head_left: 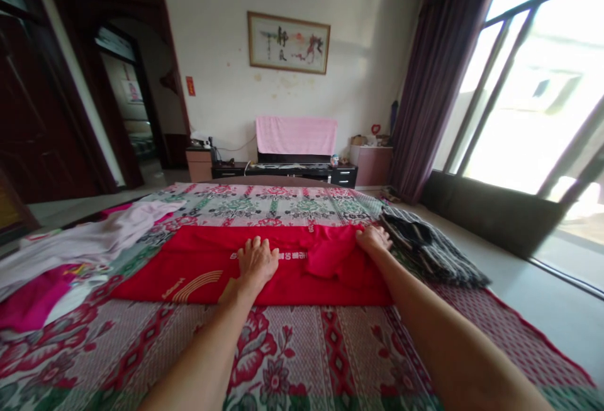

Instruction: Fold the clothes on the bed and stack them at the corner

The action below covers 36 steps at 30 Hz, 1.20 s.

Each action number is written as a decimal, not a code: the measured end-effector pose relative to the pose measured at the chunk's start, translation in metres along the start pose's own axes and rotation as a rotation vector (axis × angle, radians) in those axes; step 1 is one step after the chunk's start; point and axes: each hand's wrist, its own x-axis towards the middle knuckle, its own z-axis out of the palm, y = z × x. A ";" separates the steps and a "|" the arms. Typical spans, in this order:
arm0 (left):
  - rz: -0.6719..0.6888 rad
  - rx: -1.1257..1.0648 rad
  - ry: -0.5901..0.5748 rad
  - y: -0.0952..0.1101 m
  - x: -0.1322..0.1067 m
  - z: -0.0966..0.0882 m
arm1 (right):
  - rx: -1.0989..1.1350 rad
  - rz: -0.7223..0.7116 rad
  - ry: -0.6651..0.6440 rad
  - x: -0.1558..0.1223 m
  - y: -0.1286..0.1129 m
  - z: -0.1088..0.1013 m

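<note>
A red shirt (198,266) with white lettering and gold stripes lies spread across the bed. My left hand (255,261) rests flat on its middle, fingers stretched out and together. My right hand (374,239) is at the shirt's far right edge, fingers curled onto the red fabric where a fold bunches up beside it.
The bed carries a flowered red, green and white cover (302,360). A pile of pale pink and magenta clothes (70,253) lies at the left. A dark checked garment (425,244) sits at the right edge. A low TV stand (292,172) stands beyond the bed.
</note>
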 end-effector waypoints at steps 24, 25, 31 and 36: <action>-0.054 0.009 -0.087 0.004 0.000 -0.003 | 0.089 -0.059 0.092 0.019 0.013 0.013; -0.053 0.011 -0.091 0.004 0.000 -0.003 | 0.074 -0.054 0.075 0.019 0.013 0.013; -0.036 0.027 -0.066 0.005 0.000 -0.005 | -0.007 -0.251 0.190 0.002 -0.004 0.000; -0.023 0.026 -0.037 0.004 0.002 -0.009 | 0.033 -0.675 -0.011 -0.033 -0.047 0.001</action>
